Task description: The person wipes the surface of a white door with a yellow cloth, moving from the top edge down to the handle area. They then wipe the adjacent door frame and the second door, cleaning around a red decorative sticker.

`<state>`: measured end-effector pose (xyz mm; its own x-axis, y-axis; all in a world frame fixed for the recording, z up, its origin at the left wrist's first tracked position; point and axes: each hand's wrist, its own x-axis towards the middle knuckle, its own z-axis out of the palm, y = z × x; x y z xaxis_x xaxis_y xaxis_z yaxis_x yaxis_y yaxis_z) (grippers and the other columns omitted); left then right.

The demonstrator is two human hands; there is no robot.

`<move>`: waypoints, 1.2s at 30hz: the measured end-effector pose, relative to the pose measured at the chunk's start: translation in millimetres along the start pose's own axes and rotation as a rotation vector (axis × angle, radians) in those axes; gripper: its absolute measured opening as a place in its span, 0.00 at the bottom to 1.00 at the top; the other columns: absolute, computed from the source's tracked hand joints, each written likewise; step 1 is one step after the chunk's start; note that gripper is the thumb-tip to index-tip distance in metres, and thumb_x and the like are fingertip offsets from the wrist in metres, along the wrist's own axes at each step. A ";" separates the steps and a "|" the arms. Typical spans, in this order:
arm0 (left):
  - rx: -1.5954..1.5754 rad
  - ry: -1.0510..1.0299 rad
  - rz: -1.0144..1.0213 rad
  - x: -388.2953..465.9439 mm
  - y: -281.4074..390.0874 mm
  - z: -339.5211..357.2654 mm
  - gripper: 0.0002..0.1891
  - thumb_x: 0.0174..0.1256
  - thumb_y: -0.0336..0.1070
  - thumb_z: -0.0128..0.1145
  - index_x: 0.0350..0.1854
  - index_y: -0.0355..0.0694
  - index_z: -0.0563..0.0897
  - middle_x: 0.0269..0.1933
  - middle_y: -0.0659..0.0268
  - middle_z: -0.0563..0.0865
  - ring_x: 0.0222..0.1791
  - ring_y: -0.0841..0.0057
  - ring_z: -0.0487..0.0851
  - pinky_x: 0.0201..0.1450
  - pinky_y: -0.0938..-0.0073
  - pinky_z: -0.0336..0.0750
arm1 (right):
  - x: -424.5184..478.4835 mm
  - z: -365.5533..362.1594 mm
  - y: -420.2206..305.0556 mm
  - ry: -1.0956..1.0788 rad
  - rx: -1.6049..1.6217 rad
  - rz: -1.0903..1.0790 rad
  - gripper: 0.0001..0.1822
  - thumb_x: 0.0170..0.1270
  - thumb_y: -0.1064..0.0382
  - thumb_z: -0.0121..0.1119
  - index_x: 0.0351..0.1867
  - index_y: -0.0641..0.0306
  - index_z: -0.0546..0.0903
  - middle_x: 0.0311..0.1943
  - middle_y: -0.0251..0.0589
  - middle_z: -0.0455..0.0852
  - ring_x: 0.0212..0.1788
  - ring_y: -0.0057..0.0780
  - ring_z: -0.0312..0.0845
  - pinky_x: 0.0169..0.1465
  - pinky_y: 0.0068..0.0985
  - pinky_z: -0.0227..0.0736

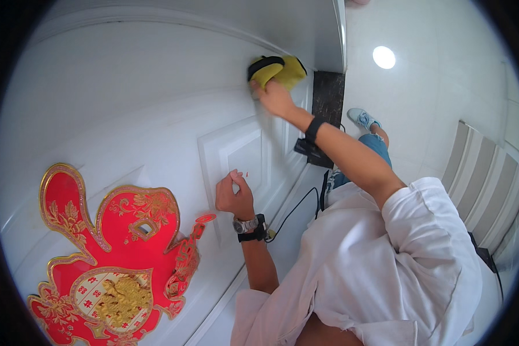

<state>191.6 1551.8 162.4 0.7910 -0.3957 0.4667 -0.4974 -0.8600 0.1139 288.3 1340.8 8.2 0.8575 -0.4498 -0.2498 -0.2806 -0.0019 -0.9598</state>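
My right hand (pixel 277 97) presses a yellow cloth with black edging (pixel 292 71) against a white panelled door (pixel 164 108); the hand is slightly blurred. Nearer me, my left hand (pixel 233 194) is curled close to a moulded panel, with thumb and forefinger tips meeting. No object shows in its fingers. Beside the thumb is a tiny red speck (pixel 247 174). A wristwatch (pixel 245 225) and a black strap are on the left wrist, and another black strap (pixel 315 129) is on the right one. Left of my left hand, a red and gold paper decoration (pixel 125 251) is on the door.
A dark stone strip (pixel 328 97) lies by the door's edge, next to a pale tiled floor (pixel 419 86). A black cable (pixel 296 208) loops near my left wrist. Grey and white striped panelling (pixel 480 173) stands at the right, behind me.
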 end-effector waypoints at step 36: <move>-0.056 0.092 -0.265 2.1 4.1 3.1 0.09 0.72 0.32 0.59 0.32 0.37 0.88 0.26 0.64 0.90 0.24 0.76 0.88 0.28 0.76 0.80 | -50.8 -1.9 -203.6 0.028 0.201 -0.873 0.21 0.75 0.51 0.54 0.54 0.69 0.79 0.54 0.59 0.82 0.60 0.59 0.75 0.65 0.52 0.66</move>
<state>192.4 1546.4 161.1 0.8615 -0.1265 0.4918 -0.2986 -0.9095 0.2892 301.0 1362.3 216.5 0.7183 -0.3828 0.5809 0.5504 -0.1980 -0.8111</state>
